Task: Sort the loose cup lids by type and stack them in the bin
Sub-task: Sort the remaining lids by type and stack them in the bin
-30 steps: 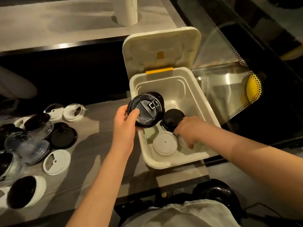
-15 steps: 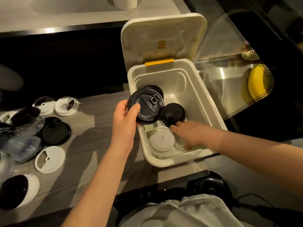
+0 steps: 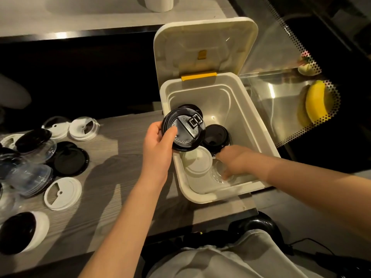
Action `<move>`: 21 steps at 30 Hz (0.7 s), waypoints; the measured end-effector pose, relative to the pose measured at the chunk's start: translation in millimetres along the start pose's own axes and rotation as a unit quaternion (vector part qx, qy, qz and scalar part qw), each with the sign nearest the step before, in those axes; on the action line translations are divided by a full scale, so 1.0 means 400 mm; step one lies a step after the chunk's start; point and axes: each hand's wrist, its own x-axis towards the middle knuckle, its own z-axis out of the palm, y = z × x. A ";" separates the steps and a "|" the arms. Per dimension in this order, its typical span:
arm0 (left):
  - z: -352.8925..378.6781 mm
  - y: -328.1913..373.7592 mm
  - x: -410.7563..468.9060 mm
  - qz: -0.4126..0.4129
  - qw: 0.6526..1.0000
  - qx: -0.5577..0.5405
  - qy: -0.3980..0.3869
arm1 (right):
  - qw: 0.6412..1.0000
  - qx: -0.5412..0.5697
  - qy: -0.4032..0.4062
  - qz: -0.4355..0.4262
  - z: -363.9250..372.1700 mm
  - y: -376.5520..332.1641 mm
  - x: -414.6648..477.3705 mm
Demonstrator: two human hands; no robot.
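Grey cloth [image 3: 210, 261] lies nearest, at the person's lap, and both bare forearms reach out over it toward the wooden table [image 3: 112, 157]. On the table's left side the loose lids are scattered: a black lid in a white one [image 3: 22, 231] at the near corner, a flat white lid [image 3: 62, 193], a heap of clear lids [image 3: 30, 175], a flat black lid [image 3: 70, 158], and more white lids [image 3: 84, 126] farther back.

At the table's right end stands the white bin [image 3: 202, 198]. The left hand [image 3: 158, 145] grips a small stack of black lids [image 3: 183, 132] by the edge, thumb on top, holding it tilted over the bin's left rim. The right hand [image 3: 233, 161] is down inside the bin, its fingers pointing at the clear lid [image 3: 219, 173] in the near right corner; they are blurred, and I cannot tell whether they grip it or only touch it.

Inside the bin a white lid stack [image 3: 197, 162] sits near the front left, just beside the clear one. A black domed lid [image 3: 215, 137] is behind them, and another black lid [image 3: 190, 107] shows past the held stack.

The bin's hinged cover [image 3: 204, 43] stands open behind a yellow latch [image 3: 198, 75]. To the right a banana [image 3: 316, 101] lies behind glass, and a white cylinder [image 3: 159, 4] stands on the far counter [image 3: 80, 19].
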 end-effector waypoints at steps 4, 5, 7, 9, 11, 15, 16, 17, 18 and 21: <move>-0.002 0.001 -0.001 -0.005 1.000 0.009 -0.003 | 0.999 0.016 -0.025 0.025 -0.006 0.003 -0.004; -0.002 0.003 0.001 -0.008 1.000 0.012 -0.004 | 0.999 0.017 -0.016 0.029 -0.014 0.003 -0.011; -0.004 0.010 0.006 -0.014 1.000 0.020 -0.007 | 0.998 0.024 0.060 0.028 -0.041 0.005 -0.033; -0.005 0.019 0.013 -0.019 0.999 0.031 -0.012 | 0.978 0.096 0.186 0.019 -0.077 0.012 -0.056; -0.003 0.027 0.019 -0.019 0.999 0.043 -0.017 | 0.919 0.266 0.289 -0.009 -0.115 0.015 -0.079; 0.006 0.041 0.030 -0.007 0.998 0.061 -0.029 | 0.762 0.577 0.280 -0.087 -0.175 0.000 -0.108; 0.011 0.045 0.032 -0.004 0.997 0.066 -0.036 | 0.750 0.602 0.253 -0.103 -0.186 -0.003 -0.111; 0.017 0.051 0.034 -0.001 0.996 0.072 -0.046 | 0.747 0.610 0.235 -0.118 -0.195 -0.004 -0.112; 0.023 0.056 0.036 0.001 0.995 0.079 -0.055 | 0.747 0.610 0.231 -0.132 -0.204 -0.005 -0.111; 0.036 0.066 0.045 0.010 0.993 0.091 -0.071 | 0.735 0.610 0.261 -0.140 -0.223 0.002 -0.104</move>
